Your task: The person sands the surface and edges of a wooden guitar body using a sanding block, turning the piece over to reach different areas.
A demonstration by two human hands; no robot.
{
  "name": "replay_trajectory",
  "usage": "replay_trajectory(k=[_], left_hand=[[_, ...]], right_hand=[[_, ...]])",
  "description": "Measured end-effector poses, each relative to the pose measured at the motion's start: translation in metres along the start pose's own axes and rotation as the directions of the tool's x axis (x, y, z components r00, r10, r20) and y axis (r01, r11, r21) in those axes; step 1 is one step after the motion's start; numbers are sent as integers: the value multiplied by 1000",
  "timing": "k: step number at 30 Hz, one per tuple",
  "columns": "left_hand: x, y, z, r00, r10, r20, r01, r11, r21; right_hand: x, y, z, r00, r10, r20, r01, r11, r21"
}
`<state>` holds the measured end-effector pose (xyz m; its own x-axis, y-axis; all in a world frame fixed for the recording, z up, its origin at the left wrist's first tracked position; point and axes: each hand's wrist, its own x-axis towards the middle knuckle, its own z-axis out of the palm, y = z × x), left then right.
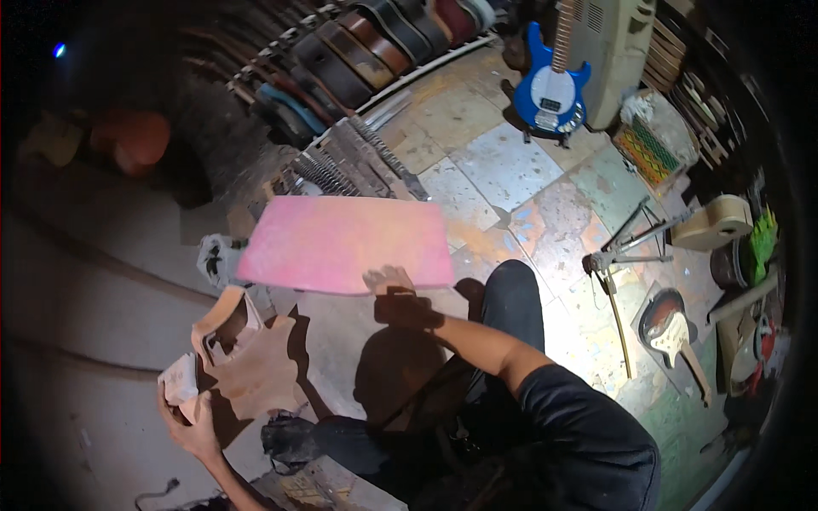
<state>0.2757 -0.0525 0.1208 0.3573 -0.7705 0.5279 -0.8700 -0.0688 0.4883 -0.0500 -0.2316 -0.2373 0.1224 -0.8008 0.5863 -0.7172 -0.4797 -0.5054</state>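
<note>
On the left, my left hand [192,426] is wrapped round a small pale block [180,380], with the thumb on its near side. Right beside that block lies a brown wooden guitar body [260,370] with curved cutouts. A curved wooden piece [223,313] rests at its far edge. Ahead of me is a wide pink board [341,238] with a yellowish patch. My right hand [391,281] lies on its near edge, fingers stretched out over the top. Shadow darkens the right wrist. Whether the right thumb is under the board is hidden.
Guitar bodies [366,51] fill a rack at the back. A blue electric guitar [552,94] stands upright on the tiled floor. To the right are a folded metal stand [626,243], a dark guitar body with a pale pickguard [669,332] and an unfinished acoustic guitar body [716,223].
</note>
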Motion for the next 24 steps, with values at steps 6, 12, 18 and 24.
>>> replay_trajectory(k=[6,12,18,24], left_hand=[[6,23,-43,988,137,-66,-136,990,28],[-10,49,-40,993,117,29,-116,993,-23],[-18,62,26,980,126,153,-133,991,32],[-27,78,96,903,52,427,-124,982,142]], right_hand=[[-114,-32,-5,739,67,670,-666,220,713],[-148,-73,-40,601,-212,771,250,966,70],[-152,-67,-55,635,-138,760,248,968,-32],[-129,-67,-78,549,44,835,52,995,-87]])
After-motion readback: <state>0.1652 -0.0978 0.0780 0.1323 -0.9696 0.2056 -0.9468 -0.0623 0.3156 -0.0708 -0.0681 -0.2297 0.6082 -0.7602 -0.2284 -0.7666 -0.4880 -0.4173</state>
